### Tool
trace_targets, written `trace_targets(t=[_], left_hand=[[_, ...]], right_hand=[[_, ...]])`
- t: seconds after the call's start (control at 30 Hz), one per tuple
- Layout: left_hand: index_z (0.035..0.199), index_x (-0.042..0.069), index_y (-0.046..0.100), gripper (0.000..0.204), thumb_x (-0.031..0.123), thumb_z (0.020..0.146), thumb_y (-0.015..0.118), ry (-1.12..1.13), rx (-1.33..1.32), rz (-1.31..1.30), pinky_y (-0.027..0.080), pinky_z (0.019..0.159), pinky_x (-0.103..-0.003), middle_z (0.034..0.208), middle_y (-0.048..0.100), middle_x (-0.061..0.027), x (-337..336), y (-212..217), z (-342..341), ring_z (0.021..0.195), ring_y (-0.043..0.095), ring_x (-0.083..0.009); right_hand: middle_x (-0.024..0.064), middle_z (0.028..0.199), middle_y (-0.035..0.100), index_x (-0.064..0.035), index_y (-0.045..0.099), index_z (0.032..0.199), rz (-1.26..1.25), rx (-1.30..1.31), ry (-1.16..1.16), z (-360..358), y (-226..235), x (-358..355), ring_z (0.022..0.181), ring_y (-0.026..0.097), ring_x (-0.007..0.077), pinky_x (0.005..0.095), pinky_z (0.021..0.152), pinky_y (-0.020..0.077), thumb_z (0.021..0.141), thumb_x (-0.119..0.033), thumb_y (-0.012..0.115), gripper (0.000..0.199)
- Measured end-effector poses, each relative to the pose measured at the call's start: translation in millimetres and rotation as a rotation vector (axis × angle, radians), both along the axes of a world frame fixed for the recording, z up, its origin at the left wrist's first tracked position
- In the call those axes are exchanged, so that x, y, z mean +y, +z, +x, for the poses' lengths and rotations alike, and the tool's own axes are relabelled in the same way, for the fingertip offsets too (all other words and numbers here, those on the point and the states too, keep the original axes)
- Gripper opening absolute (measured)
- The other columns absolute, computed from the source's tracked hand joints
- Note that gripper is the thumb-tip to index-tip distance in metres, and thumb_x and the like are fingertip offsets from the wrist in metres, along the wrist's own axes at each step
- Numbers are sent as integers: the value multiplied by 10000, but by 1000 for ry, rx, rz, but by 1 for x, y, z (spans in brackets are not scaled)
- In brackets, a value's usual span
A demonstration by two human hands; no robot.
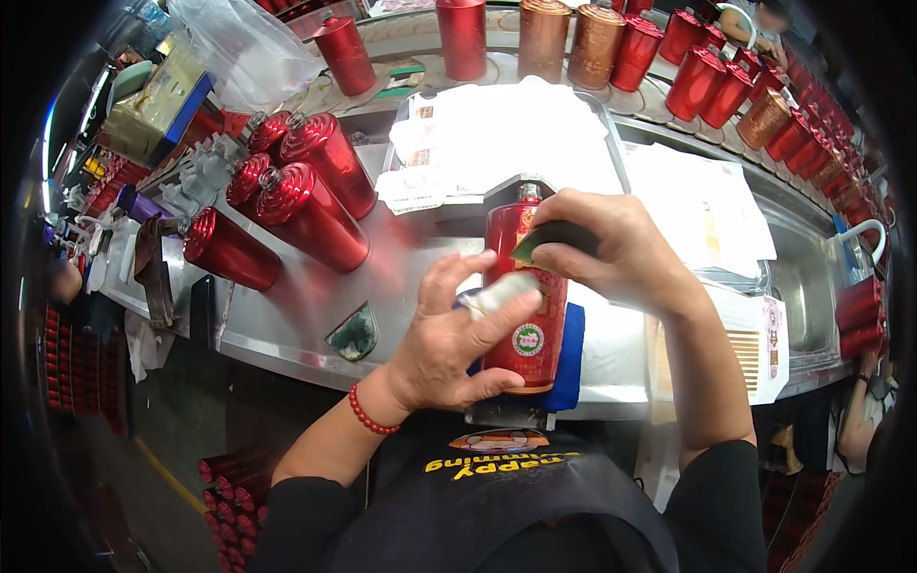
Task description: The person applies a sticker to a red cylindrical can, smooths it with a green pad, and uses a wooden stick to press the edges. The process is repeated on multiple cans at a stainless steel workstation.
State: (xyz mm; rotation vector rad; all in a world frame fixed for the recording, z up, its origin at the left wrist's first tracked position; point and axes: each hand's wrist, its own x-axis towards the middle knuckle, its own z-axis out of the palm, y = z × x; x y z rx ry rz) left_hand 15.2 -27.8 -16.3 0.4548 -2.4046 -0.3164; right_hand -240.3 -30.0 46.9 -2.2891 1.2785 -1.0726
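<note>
A red bottle with a clear neck and decorated labels lies in front of me on a blue cloth, its neck pointing away. My right hand pinches a dark green flat scraper, its edge against the upper front of the bottle. Across the bottle's left side reaches my left hand, fingers spread, thumb near the base. A white wrapping, slightly blurred, covers one of its fingers. A second dark green flat piece rests on the metal bench to the left.
Several red bottles stand at the left of the metal bench. Beyond, a tray holds white label sheets, with more sheets at the right. A curved conveyor carries red and copper bottles. A sink is far right.
</note>
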Motion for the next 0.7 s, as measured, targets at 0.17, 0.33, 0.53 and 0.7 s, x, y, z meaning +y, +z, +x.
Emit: trace_targets(t=[0.17, 0.33, 0.53, 0.7], left_hand=[[1457, 162, 576, 673, 632, 984, 482, 17, -6, -106, 196, 1187, -544, 931, 723, -85, -18, 15, -16, 1309, 460, -336], [1388, 120, 629, 717, 677, 966, 471, 96, -127, -220, 240, 1143, -519, 847, 682, -40, -36, 18, -25, 1152, 486, -273], [1323, 116, 675, 659, 643, 979, 479, 91, -146, -264, 311, 1042, -479, 872, 687, -23, -40, 21, -26, 1004, 472, -244], [1320, 116, 674, 536, 520, 998, 535, 87, 72, -163, 314, 1036, -462, 822, 664, -15, -55, 17, -34, 1016, 490, -240]], right_hand=[[136, 884, 716, 0, 655, 1026, -74, -10, -311, -10, -2, -15, 797, 710, 223, 334, 732, 561, 869, -131, 756, 228], [101, 850, 715, -7, 655, 999, 175, -151, -222, -13, 0, -9, 780, 695, 170, 306, 724, 549, 873, -145, 734, 203], [114, 775, 665, -5, 657, 961, -99, 60, -217, -17, -3, -37, 709, 665, 170, 311, 658, 523, 856, -116, 736, 172], [78, 785, 678, 8, 668, 984, 153, -152, -167, -15, -3, -27, 730, 667, 142, 290, 669, 525, 872, -128, 730, 186]])
